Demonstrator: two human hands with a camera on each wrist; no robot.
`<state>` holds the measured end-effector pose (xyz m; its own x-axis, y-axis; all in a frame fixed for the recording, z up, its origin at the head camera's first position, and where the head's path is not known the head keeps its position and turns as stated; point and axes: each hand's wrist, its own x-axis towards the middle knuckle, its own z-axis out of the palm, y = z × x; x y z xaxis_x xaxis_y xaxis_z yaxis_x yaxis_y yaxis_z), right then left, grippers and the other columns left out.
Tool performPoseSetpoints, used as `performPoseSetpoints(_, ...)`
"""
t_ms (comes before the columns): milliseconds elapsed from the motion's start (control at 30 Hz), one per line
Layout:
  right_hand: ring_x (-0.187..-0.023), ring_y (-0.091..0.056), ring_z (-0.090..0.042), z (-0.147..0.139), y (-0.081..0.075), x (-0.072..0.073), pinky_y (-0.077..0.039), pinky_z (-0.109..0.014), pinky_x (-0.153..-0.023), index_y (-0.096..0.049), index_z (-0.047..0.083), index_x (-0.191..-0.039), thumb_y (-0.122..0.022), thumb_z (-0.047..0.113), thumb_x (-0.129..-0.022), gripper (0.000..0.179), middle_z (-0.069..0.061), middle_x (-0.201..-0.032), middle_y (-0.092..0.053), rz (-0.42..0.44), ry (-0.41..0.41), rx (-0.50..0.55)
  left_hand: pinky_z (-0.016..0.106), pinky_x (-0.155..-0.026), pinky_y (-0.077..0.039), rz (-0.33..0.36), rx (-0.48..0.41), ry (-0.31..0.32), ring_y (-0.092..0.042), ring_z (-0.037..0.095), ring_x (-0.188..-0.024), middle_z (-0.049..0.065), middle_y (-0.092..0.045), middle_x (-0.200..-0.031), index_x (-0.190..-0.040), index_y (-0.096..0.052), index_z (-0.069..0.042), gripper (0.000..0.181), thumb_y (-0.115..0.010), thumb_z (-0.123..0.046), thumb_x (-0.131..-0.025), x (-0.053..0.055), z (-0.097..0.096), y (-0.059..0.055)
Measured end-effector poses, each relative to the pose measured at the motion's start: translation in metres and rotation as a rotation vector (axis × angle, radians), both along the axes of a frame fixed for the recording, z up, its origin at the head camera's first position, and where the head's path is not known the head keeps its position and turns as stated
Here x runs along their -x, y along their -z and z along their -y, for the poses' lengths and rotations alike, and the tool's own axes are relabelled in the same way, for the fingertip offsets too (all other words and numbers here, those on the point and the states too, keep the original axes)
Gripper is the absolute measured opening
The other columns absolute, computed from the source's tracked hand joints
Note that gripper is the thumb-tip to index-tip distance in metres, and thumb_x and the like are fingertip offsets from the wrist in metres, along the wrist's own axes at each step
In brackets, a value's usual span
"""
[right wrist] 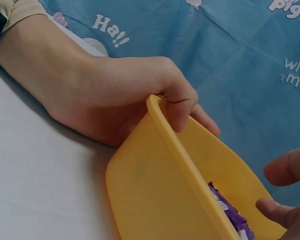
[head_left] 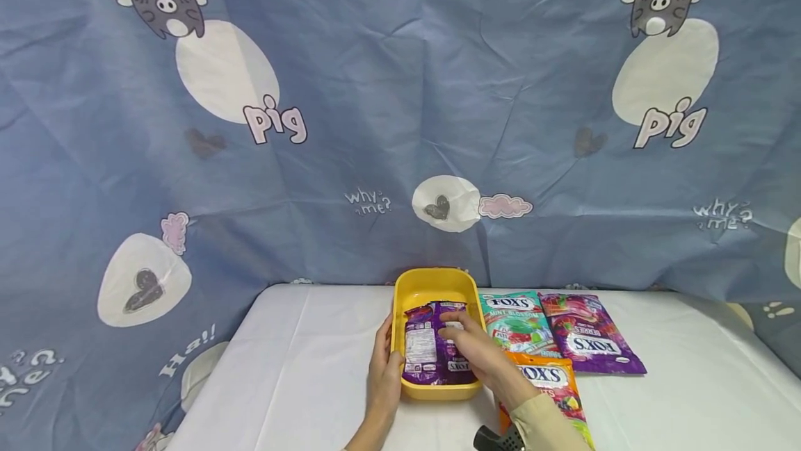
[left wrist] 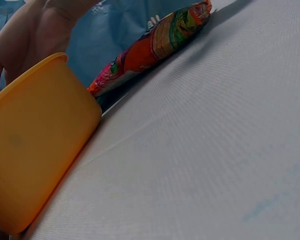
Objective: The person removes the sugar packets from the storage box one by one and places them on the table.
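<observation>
A yellow plastic tub (head_left: 432, 285) stands on the white-covered table, with a purple candy bag (head_left: 421, 348) lying inside, its white printed label facing up. My left hand (head_left: 383, 371) grips the tub's left side. In the right wrist view, that left hand (right wrist: 125, 82) has its thumb hooked over the rim of the tub (right wrist: 155, 175). Over the bag's right half is my right hand (head_left: 478, 350), fingers spread and extended. The right wrist view shows its fingers (right wrist: 290, 167) apart, close above the purple bag (right wrist: 232, 215).
Right of the tub lie a green mint candy bag (head_left: 516, 322), a purple berries bag (head_left: 591, 333) and an orange fruit candy bag (head_left: 551, 388) partly under the right forearm. A blue patterned cloth (head_left: 400, 124) hangs behind the table.
</observation>
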<state>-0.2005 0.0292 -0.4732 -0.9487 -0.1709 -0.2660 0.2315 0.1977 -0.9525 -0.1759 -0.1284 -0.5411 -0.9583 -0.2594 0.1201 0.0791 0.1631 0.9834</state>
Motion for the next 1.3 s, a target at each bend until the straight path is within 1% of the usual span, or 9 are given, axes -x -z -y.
performPoseSetpoints(133, -0.118, -0.045, -0.036, 0.003, 0.002, 0.002, -0.04, -0.052, -0.097, -0.047, 0.007, -0.13, -0.055, 0.021, -0.087, 0.045, -0.022, -0.136, -0.042, -0.02, 0.018, -0.015, 0.047, -0.109, -0.035, -0.006, -0.012, 0.006, -0.044, 0.025, -0.133, 0.0, -0.039, -0.15, -0.145, -0.034, -0.033, 0.068, -0.043, -0.006, -0.083, 0.001, -0.001, 0.001)
performPoseSetpoints(333, -0.117, -0.046, -0.036, 0.004, 0.004, 0.002, -0.038, -0.056, -0.098, -0.05, 0.007, -0.127, -0.055, 0.02, -0.087, 0.043, -0.021, -0.134, -0.045, -0.029, -0.001, -0.023, 0.047, -0.107, -0.037, -0.01, -0.009, 0.003, -0.045, 0.026, -0.132, 0.002, -0.04, -0.149, -0.145, -0.034, -0.029, 0.067, -0.043, -0.007, -0.082, 0.0, -0.001, 0.0)
performPoseSetpoints(500, -0.112, -0.048, -0.032, 0.005, 0.004, 0.003, -0.042, -0.05, -0.093, -0.053, 0.008, -0.124, -0.055, 0.019, -0.087, 0.039, -0.018, -0.127, -0.049, -0.017, -0.018, -0.017, 0.049, -0.109, -0.034, -0.01, -0.001, 0.002, -0.042, 0.027, -0.134, 0.001, -0.038, -0.15, -0.146, -0.034, -0.029, 0.067, -0.043, -0.007, -0.083, 0.001, 0.0, 0.0)
performPoseSetpoints(667, -0.116, -0.047, -0.037, 0.006, 0.004, 0.002, -0.042, -0.054, -0.095, -0.045, 0.008, -0.131, -0.055, 0.02, -0.087, 0.046, -0.022, -0.133, -0.045, -0.019, -0.022, -0.031, 0.048, -0.108, -0.035, -0.016, 0.0, 0.006, -0.042, 0.026, -0.134, 0.001, -0.039, -0.15, -0.144, -0.034, -0.033, 0.068, -0.044, -0.006, -0.082, 0.002, 0.001, 0.002)
performPoseSetpoints(800, -0.124, -0.042, -0.042, 0.007, 0.003, 0.001, -0.037, -0.061, -0.101, -0.034, 0.008, -0.138, -0.055, 0.02, -0.088, 0.056, -0.027, -0.141, -0.036, -0.017, -0.006, -0.036, 0.048, -0.109, -0.034, -0.018, 0.011, 0.003, -0.041, 0.026, -0.135, 0.0, -0.039, -0.15, -0.144, -0.034, -0.034, 0.07, -0.044, -0.006, -0.081, 0.002, 0.001, 0.003)
performPoseSetpoints(933, -0.128, -0.036, -0.044, 0.007, 0.001, 0.0, -0.03, -0.064, -0.104, -0.029, 0.008, -0.14, -0.055, 0.02, -0.088, 0.06, -0.027, -0.144, -0.032, -0.03, 0.009, -0.035, 0.047, -0.109, -0.034, -0.028, 0.016, 0.0, -0.042, 0.025, -0.135, 0.0, -0.04, -0.15, -0.144, -0.035, -0.032, 0.07, -0.044, -0.005, -0.08, 0.001, 0.002, 0.001)
performPoseSetpoints(1100, -0.122, -0.043, -0.041, 0.006, -0.004, -0.003, -0.035, -0.061, -0.101, -0.034, 0.008, -0.137, -0.055, 0.02, -0.088, 0.054, -0.027, -0.14, -0.038, -0.058, 0.011, -0.049, 0.046, -0.107, -0.035, -0.032, 0.02, 0.001, -0.044, 0.025, -0.132, 0.001, -0.041, -0.149, -0.144, -0.035, -0.031, 0.07, -0.043, -0.005, -0.08, 0.0, 0.001, 0.0)
performPoseSetpoints(1200, -0.119, -0.047, -0.04, 0.006, -0.006, -0.004, -0.037, -0.061, -0.099, -0.041, 0.01, -0.134, -0.055, 0.019, -0.088, 0.049, -0.026, -0.136, -0.044, -0.09, 0.009, -0.098, 0.047, -0.107, -0.035, -0.028, 0.021, 0.0, -0.045, 0.026, -0.132, 0.002, -0.042, -0.148, -0.144, -0.035, -0.03, 0.07, -0.043, -0.005, -0.079, 0.0, 0.001, 0.0)
performPoseSetpoints(1300, -0.123, -0.046, -0.041, 0.006, -0.006, -0.005, -0.035, -0.064, -0.101, -0.047, 0.012, -0.13, -0.056, 0.019, -0.088, 0.043, -0.024, -0.136, -0.046, -0.152, -0.001, -0.176, 0.048, -0.109, -0.033, -0.024, 0.011, 0.001, -0.042, 0.025, -0.134, 0.001, -0.04, -0.149, -0.144, -0.036, -0.03, 0.071, -0.043, -0.004, -0.079, 0.0, 0.0, -0.001)
